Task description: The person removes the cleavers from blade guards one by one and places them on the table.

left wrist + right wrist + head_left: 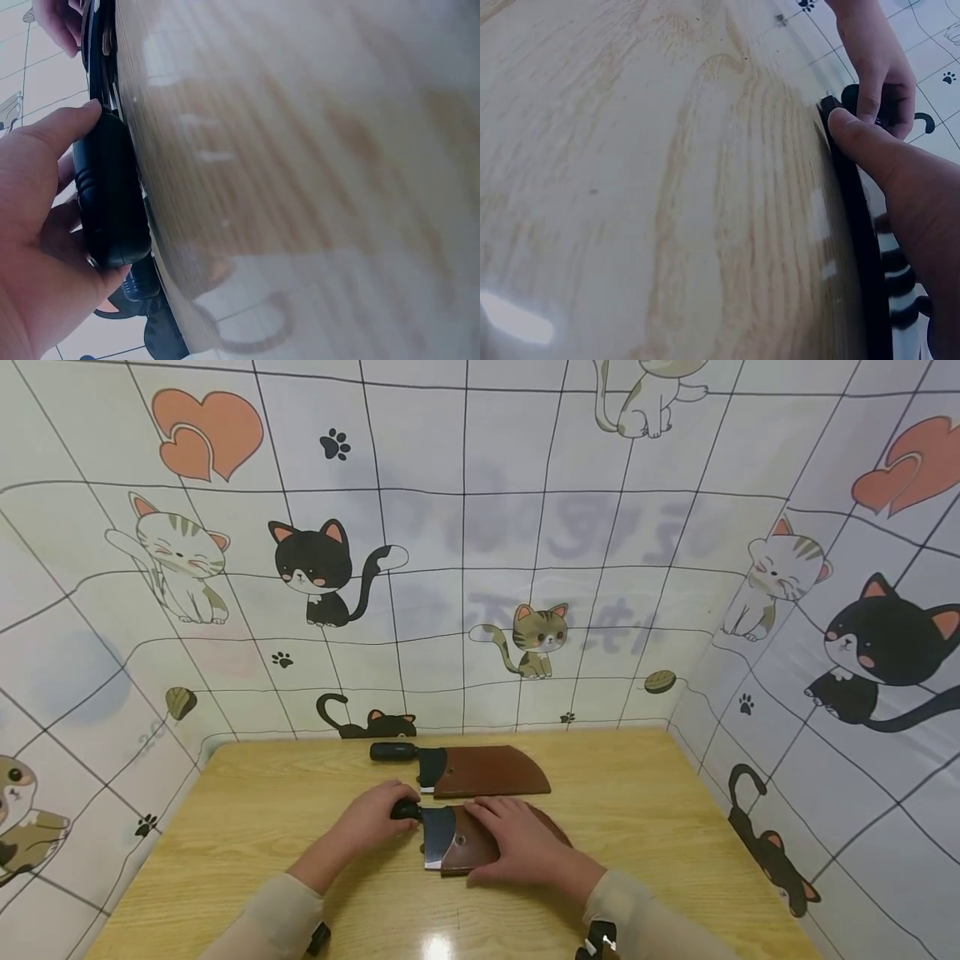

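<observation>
On the one desk (pixel 652 827), the nearer sheathed cleaver (pixel 457 839) of two sits just in front of the farther cleaver (pixel 472 771); it should feel heavy and stiff, its brown sheath (pixel 468 857), one of two, smooth and perhaps slippery. Of two hands, the right hand (pixel 521 843) grasps across that sheath, while the left hand (pixel 375 814) grips the black handle (pixel 405 809), one of two and likely the surest hold.

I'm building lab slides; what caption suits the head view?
Left hand holds the nearer cleaver by its handle, right hand on its sheath; second sheathed cleaver beyond.
</observation>
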`<state>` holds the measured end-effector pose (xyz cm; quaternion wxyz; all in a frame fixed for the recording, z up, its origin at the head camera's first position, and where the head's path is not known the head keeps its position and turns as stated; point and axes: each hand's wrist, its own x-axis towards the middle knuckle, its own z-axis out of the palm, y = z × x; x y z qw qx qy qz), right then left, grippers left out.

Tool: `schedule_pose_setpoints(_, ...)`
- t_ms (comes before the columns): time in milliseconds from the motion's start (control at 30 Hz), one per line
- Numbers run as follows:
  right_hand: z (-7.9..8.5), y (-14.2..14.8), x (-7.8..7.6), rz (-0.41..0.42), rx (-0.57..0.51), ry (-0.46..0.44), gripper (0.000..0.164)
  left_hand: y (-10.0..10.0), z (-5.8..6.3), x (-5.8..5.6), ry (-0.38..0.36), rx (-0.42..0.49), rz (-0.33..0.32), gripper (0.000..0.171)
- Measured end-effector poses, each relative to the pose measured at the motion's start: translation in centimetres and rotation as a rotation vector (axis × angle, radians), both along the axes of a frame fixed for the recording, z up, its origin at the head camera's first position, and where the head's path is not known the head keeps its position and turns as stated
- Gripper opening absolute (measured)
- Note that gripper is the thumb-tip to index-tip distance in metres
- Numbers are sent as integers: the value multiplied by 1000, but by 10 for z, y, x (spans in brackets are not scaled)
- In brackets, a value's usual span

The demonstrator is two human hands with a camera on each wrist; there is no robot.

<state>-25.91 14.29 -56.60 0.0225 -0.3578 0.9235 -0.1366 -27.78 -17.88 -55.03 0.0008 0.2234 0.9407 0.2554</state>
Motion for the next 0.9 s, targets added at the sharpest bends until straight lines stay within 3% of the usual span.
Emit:
schedule_pose_setpoints(367,-5,-6,1,-9,17,39,120,2,-3,1,-12,33,19,32)
schedule_pose_setpoints(733,-1,-6,1,20,-39,90,114,-5,-5,-3,5,22,-22,27)
schedule_pose_setpoints(900,9,-3,2,38,-64,79,113,-13,-2,-8,56,36,-60,29)
